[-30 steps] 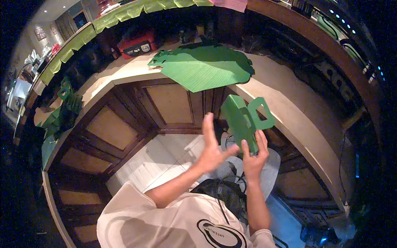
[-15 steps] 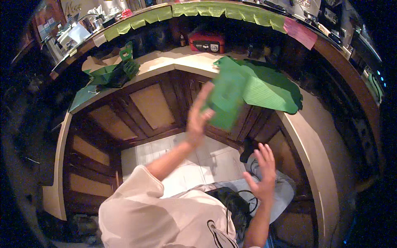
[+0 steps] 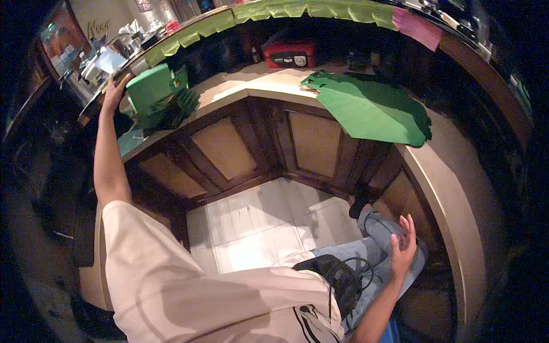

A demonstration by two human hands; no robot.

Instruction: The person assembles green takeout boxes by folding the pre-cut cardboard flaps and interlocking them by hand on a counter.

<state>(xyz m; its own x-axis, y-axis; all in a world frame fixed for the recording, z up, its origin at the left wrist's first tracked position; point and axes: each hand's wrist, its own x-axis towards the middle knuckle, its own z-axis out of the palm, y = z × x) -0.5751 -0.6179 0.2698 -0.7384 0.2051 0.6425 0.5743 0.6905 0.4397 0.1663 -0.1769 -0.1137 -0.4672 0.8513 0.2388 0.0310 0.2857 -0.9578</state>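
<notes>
Green card box (image 3: 150, 87) sat at the counter's (image 3: 240, 86) far left end, on a pile of green cutouts (image 3: 166, 108); my left hand (image 3: 114, 91) gripped its left side. My right hand (image 3: 404, 247) hung spread and empty over my knee (image 3: 377, 228).

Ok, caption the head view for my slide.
Seated person's left hand holds a folded green paper box over a pile on the wooden counter; right hand hangs open.
</notes>
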